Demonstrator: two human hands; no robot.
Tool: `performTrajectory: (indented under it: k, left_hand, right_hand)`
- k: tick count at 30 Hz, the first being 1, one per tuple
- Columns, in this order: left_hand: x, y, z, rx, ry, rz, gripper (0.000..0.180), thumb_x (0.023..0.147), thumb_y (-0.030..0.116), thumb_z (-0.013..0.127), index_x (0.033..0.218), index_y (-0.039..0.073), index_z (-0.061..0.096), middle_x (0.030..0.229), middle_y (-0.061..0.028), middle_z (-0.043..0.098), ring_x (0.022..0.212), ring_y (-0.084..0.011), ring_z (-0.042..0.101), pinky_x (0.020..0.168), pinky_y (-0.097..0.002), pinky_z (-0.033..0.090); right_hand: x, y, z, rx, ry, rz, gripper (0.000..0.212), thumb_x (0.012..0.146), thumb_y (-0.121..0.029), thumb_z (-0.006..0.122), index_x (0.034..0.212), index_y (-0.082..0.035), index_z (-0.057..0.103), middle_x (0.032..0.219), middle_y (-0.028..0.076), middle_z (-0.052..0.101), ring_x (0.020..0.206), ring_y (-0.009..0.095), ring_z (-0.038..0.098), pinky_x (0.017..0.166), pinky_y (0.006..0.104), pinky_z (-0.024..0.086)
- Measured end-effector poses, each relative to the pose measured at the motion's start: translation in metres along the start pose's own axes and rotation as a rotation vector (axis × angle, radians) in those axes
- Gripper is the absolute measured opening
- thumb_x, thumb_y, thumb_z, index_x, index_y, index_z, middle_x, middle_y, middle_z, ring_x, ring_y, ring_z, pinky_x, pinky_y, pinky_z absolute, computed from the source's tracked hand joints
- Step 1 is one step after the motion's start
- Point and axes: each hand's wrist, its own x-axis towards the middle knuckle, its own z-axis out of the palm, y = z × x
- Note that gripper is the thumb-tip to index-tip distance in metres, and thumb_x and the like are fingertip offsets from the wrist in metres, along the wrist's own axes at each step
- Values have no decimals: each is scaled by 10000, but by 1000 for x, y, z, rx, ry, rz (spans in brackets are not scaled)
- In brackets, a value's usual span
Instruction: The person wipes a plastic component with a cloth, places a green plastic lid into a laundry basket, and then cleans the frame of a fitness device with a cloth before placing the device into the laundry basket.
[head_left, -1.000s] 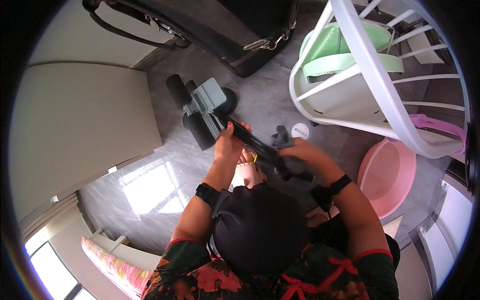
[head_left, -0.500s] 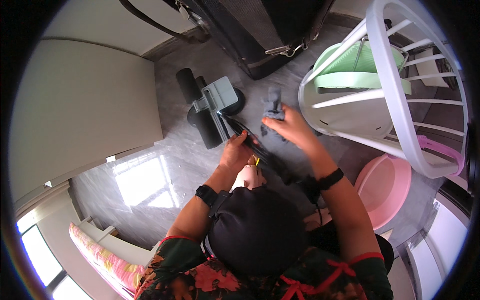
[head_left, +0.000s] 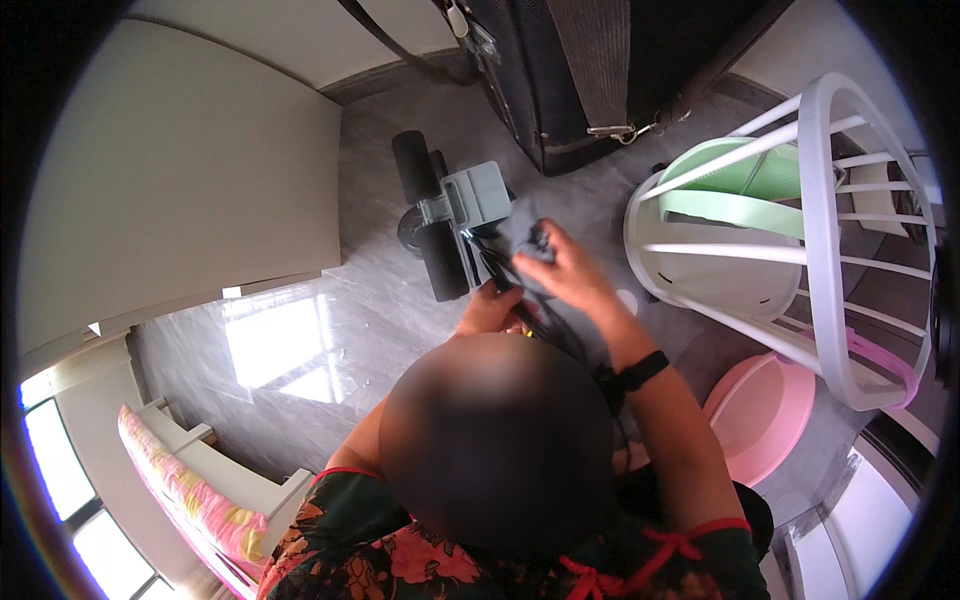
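Where grey marbled floor [head_left: 375, 320] spans mid-frame, a grey device with black foam rollers [head_left: 468, 200] lies upper centre; the left hand [head_left: 490, 308] is closed around its black cords [head_left: 494, 264]; the right hand [head_left: 568, 268], centre, grips grey cloth [head_left: 527, 228].

The floor [head_left: 375, 290] is grey, glossy and veined like marble, with a bright patch of light [head_left: 275, 345] toward its left edge. A grey device with two black padded rollers [head_left: 478, 195] rests mid-floor. A black bag [head_left: 600, 70] stands near the far edge; on the right are a white barred rack [head_left: 818, 200] and, nearer, a pink basin [head_left: 755, 420].
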Motion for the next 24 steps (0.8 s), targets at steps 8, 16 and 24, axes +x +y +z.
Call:
performTrajectory:
  k: [8,16,24]
  left_hand:
    - [25,-36,-22,391,44,118,186,914,163,591,1049,36,602,838,-21,616,715,-96,567,557,-253,447]
    - [16,-1,4,547,-7,120,231,945,179,541,1063,-8,608,918,-85,666,818,-130,604,710,-278,481]
    - [-36,93,23,897,-212,86,257,962,190,509,912,-10,662,761,-82,678,639,-171,664,543,-286,532]
  right_hand:
    - [17,47,51,-281,49,-110,603,796,-477,693,1118,-1,512,1237,251,523,1033,452,566,836,478,484]
    - [64,57,47,-320,-138,228,663,657,-411,772,1089,61,597,1040,300,638,995,402,631,845,429,500]
    - [92,109,62,-43,-140,325,454,713,-189,738,1110,4,629,933,115,684,842,211,633,748,342,495]
